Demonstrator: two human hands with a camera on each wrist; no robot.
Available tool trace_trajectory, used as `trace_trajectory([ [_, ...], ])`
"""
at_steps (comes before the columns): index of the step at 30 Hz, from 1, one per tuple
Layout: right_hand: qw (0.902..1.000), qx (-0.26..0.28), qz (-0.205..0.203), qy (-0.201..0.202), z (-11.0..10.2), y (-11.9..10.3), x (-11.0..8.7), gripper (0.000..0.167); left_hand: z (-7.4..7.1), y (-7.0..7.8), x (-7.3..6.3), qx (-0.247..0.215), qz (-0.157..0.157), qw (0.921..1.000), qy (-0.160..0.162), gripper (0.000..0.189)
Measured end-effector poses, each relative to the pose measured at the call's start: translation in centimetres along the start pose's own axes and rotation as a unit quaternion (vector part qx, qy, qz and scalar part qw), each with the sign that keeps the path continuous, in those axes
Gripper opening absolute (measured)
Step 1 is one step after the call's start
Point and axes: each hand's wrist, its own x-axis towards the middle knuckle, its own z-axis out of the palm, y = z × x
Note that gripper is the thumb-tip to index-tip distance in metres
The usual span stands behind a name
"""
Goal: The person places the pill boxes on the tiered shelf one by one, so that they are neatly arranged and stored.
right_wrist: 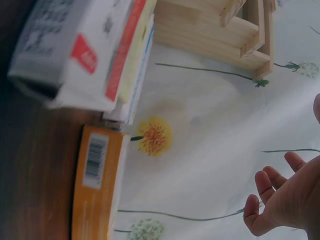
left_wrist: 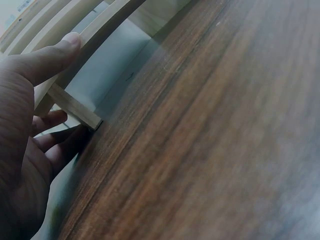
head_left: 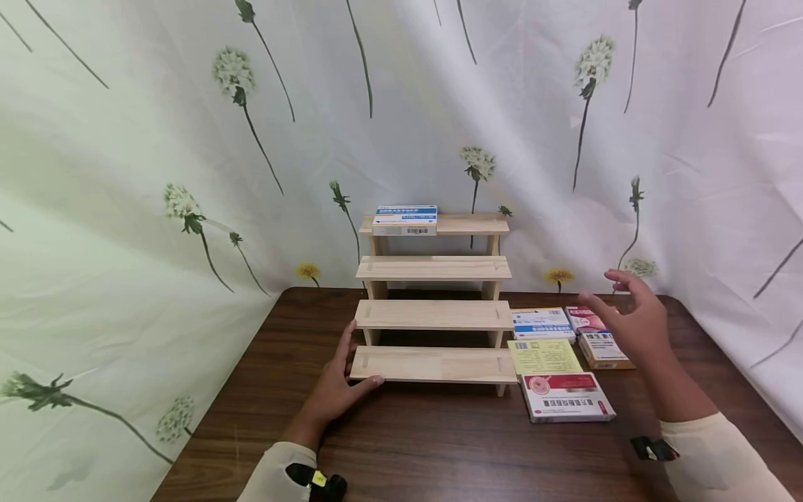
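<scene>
A stepped wooden display rack (head_left: pixel 433 315) stands on the brown table. My left hand (head_left: pixel 332 390) holds the left end of its lowest step, thumb (left_wrist: pixel 65 47) over the front board and fingers beside the side leg. Raised over the right side of the table, my right hand (head_left: pixel 640 324) holds nothing, its fingers loosely bent and apart. Below and left of it lie medicine boxes: a blue-white box (head_left: pixel 542 323), a yellow box (head_left: pixel 544 356), a red-white box (head_left: pixel 567 401), a pink-red box (head_left: pixel 585 318) and an orange-edged box (head_left: pixel 605 352).
Another blue-white medicine box (head_left: pixel 405 220) lies on the left of the rack's top step. A white cloth (head_left: pixel 401 125) printed with dandelions hangs behind and at both sides of the table (head_left: pixel 426 446).
</scene>
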Motion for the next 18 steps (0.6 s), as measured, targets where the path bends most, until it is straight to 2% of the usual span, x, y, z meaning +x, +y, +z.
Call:
trace_trajectory([
  [5, 0.9999, -0.004, 0.013, -0.007, -0.3, 0.8, -0.2, 0.082, 0.0, 0.0, 0.0, 0.000, -0.006, 1.0000, 0.001, 0.119],
  [9, 0.9998, -0.015, 0.011, 0.002, -0.5, 1.5, -0.5, 0.082, 0.0, -0.1, 0.1, 0.006, 0.000, 1.0000, -0.001, 0.119],
  [18, 0.9990, -0.036, -0.026, 0.008, -1.1, 3.4, -0.9, 0.074, 0.0, -0.2, 0.2, 0.011, -0.004, 0.9999, 0.001, 0.118],
])
